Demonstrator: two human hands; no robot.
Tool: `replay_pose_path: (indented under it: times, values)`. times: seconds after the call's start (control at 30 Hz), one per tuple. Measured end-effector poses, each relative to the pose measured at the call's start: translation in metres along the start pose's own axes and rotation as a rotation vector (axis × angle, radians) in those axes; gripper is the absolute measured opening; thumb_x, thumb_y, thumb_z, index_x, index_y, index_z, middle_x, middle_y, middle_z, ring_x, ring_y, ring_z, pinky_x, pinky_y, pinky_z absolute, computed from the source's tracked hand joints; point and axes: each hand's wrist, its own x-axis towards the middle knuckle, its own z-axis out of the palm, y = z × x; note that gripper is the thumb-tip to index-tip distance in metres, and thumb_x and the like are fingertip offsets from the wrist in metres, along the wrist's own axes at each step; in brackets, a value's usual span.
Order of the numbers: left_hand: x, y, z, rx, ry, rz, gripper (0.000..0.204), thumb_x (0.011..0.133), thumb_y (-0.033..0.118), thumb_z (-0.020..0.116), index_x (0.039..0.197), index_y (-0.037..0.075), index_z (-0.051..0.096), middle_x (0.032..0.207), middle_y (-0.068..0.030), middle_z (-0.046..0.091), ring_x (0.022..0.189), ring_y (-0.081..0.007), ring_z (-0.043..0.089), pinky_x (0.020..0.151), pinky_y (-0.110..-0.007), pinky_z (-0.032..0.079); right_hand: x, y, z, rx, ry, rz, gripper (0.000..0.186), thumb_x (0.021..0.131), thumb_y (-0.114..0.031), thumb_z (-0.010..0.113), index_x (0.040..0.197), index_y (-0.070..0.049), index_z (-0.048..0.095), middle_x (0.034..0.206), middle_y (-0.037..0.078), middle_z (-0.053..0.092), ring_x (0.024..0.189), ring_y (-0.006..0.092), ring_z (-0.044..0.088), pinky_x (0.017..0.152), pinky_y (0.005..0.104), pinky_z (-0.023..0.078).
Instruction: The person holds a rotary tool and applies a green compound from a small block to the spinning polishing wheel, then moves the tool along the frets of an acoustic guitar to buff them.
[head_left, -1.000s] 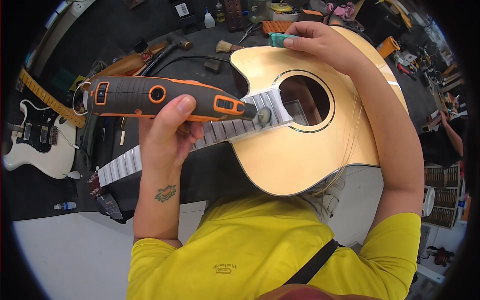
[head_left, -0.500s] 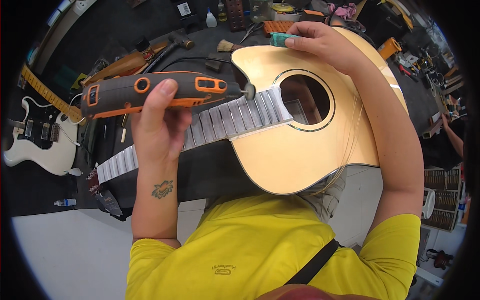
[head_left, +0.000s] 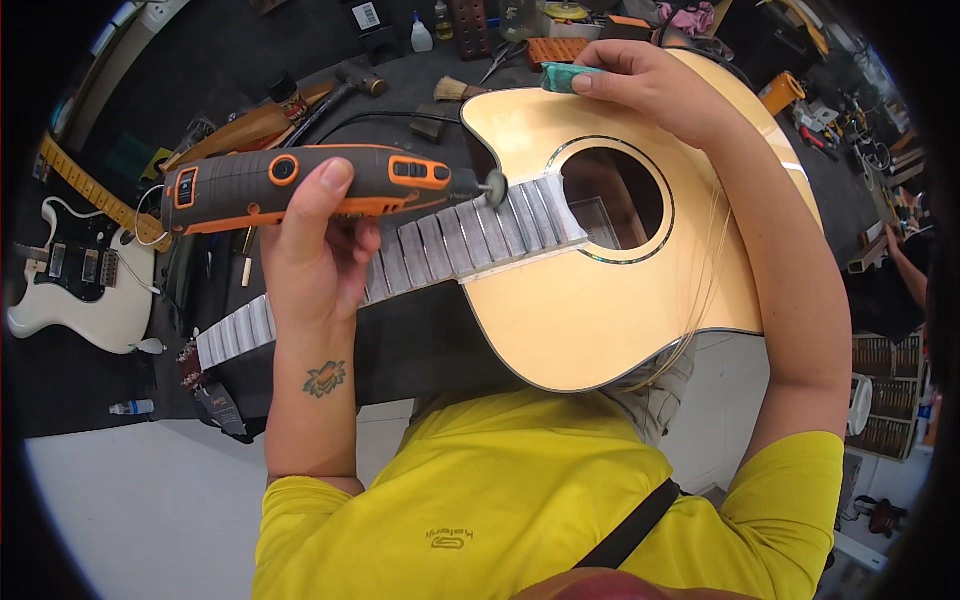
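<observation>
While hands (head_left: 312, 228) grip, guitar (head_left: 555, 330) lies faceup

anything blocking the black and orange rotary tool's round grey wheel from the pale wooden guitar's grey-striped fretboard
Nothing visible stands between the round grey wheel on the black and orange rotary tool in the left hand and the grey-striped fretboard. The thin loose strings lie right of the dark soundhole.
</observation>
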Motion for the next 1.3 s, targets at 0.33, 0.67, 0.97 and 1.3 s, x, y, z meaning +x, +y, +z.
replay_pose_path:
  times: [0.33,0.67,0.97,1.3]
  values:
    - [-0.003,0.000,-0.002,-0.011,-0.072,-0.019,0.026,0.091,0.023,0.071,0.105,0.003,0.063,0.088,-0.0115,0.071,0.060,-0.0128,0.065,0.044,-0.020,0.049,-0.002,0.001,0.001,-0.043,0.015,-0.015,0.031,0.100,-0.035,0.068,0.111,-0.007,0.067,0.095,-0.003,0.064,0.091,0.0030,0.059,0.082,0.0199,0.046]
    - [0.002,-0.002,0.004,-0.084,0.047,0.003,0.023,0.088,0.016,0.075,0.101,-0.001,0.066,0.083,-0.0095,0.070,0.055,-0.0114,0.062,0.042,-0.020,0.049,0.000,0.004,-0.001,-0.015,-0.002,-0.024,0.031,0.100,-0.034,0.068,0.113,-0.006,0.068,0.097,-0.002,0.065,0.092,0.0030,0.060,0.083,0.0193,0.046]
    - [-0.002,-0.002,-0.004,-0.013,-0.028,-0.021,0.027,0.092,0.022,0.070,0.108,0.002,0.063,0.095,-0.0137,0.072,0.064,-0.0123,0.067,0.044,-0.018,0.048,-0.003,-0.005,0.000,0.053,-0.008,-0.016,0.031,0.100,-0.035,0.068,0.112,-0.006,0.067,0.096,-0.002,0.065,0.092,0.0035,0.060,0.084,0.0199,0.045]
    - [-0.001,-0.004,-0.013,0.027,-0.124,-0.010,0.040,0.091,0.028,0.070,0.110,-0.007,0.064,0.091,-0.0159,0.072,0.057,-0.0109,0.063,0.043,-0.017,0.046,-0.004,-0.006,0.001,-0.013,0.013,-0.025,0.032,0.100,-0.035,0.068,0.114,-0.007,0.067,0.096,-0.002,0.065,0.092,0.0041,0.059,0.084,0.0205,0.046]
